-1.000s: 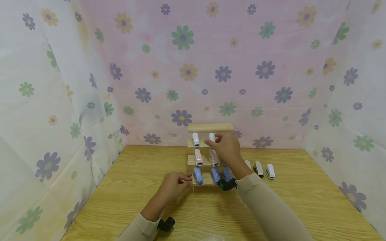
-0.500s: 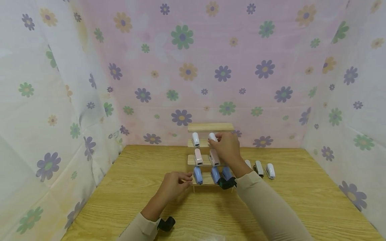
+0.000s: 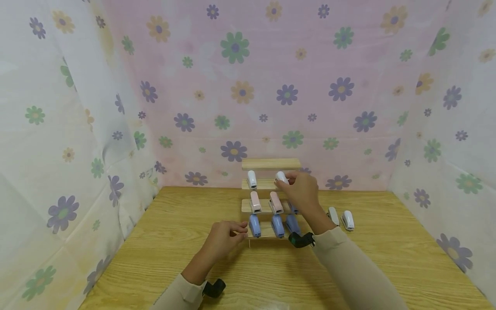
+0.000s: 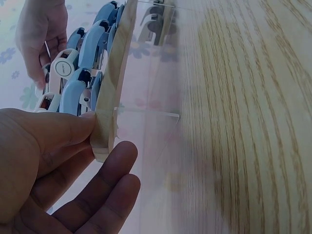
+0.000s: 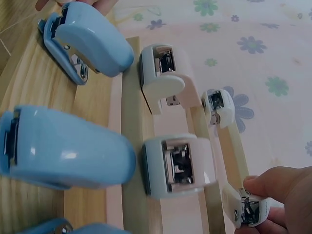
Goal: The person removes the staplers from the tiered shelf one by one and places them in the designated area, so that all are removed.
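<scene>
My right hand (image 3: 304, 191) pinches a small white stapler (image 3: 280, 177) between thumb and fingers at the third tier of a stepped wooden rack (image 3: 271, 163). In the right wrist view that stapler (image 5: 251, 210) stands near the shelf, its metal front showing. Another white stapler (image 3: 252, 179) is at the tier's left end. Pink staplers (image 3: 276, 202) sit one tier lower, and blue staplers (image 3: 254, 225) fill the lowest tier. My left hand (image 3: 224, 237) grips the left end of the lowest shelf (image 4: 105, 131), thumb on top and a finger beneath.
Two more staplers, a greyish one (image 3: 333, 216) and a white one (image 3: 347, 220), lie on the wood-grain table (image 3: 186, 206) right of the rack. My right forearm covers part of the rack's right side. Flowered cloth (image 3: 263, 86) hangs behind and at both sides.
My right hand has shifted right along the third tier with the white stapler in its fingers, widening the gap from the left white one. The left hand has stayed on the shelf.
</scene>
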